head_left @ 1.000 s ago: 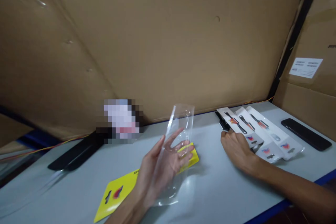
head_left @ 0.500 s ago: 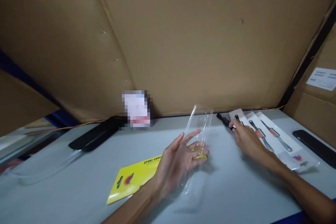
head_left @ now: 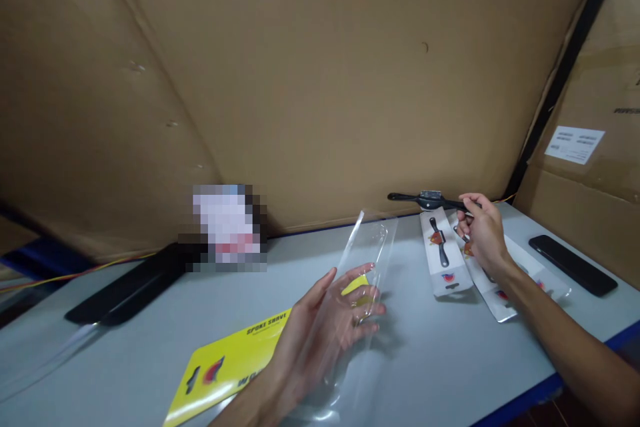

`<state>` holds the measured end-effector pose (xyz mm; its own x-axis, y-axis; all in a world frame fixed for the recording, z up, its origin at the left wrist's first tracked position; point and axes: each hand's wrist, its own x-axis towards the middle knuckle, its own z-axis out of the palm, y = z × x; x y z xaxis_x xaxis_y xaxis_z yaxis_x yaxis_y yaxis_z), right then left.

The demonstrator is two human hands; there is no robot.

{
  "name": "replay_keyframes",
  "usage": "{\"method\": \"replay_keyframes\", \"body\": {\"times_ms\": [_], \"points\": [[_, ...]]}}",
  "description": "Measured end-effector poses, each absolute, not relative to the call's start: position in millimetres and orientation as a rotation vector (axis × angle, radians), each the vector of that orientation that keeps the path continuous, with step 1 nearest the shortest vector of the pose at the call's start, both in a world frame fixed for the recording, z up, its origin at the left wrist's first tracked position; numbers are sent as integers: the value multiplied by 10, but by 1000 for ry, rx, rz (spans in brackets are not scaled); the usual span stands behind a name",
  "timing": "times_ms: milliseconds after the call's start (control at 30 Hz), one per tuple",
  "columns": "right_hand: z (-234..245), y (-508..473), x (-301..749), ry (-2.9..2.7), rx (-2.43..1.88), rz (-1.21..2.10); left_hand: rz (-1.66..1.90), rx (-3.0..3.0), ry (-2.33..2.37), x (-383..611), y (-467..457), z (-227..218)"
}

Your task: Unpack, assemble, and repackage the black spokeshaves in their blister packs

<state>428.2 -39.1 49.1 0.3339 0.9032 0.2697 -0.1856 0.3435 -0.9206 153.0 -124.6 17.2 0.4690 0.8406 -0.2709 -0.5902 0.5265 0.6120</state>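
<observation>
My right hand (head_left: 485, 230) is closed on one handle of a black spokeshave (head_left: 429, 201). The tool is held level above the back of the table, its other handle pointing left. A clear plastic blister shell (head_left: 374, 240) rests in my left hand (head_left: 315, 333). The fingers show through the plastic, the thumb lies along its left edge, and no tool is visible inside. Beneath my left forearm lies a yellow spoke shave card (head_left: 233, 357), partly covered. White packaged spokeshaves (head_left: 445, 260) lie below my right hand, some hidden by the arm.
At the right edge of the table (head_left: 415, 360) lies a black oblong object (head_left: 573, 265). Another long black object (head_left: 130, 287) is at the left, beside a blurred-out item (head_left: 227, 223). A large cardboard sheet (head_left: 320, 80) stands behind, and a cardboard box (head_left: 590, 200) stands at right.
My right hand has lifted the spokeshave off the table and turned it level, uncovering a white package. My left hand keeps the plastic shell. The view has shifted to the right.
</observation>
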Motion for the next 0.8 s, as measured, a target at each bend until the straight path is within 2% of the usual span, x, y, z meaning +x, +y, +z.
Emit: {"method": "replay_keyframes", "body": {"times_ms": [167, 467, 633, 800], "points": [[597, -453, 4289, -853, -800, 986, 892, 491, 604, 1583, -1266, 175], [631, -557, 4134, -889, -860, 1247, 902, 489, 618, 1608, -1296, 186], [616, -697, 4042, -1060, -839, 961, 1001, 475, 689, 1654, -1323, 190], [503, -1034, 3836, -1492, -912, 278, 1053, 478, 707, 1685, -1325, 131]]}}
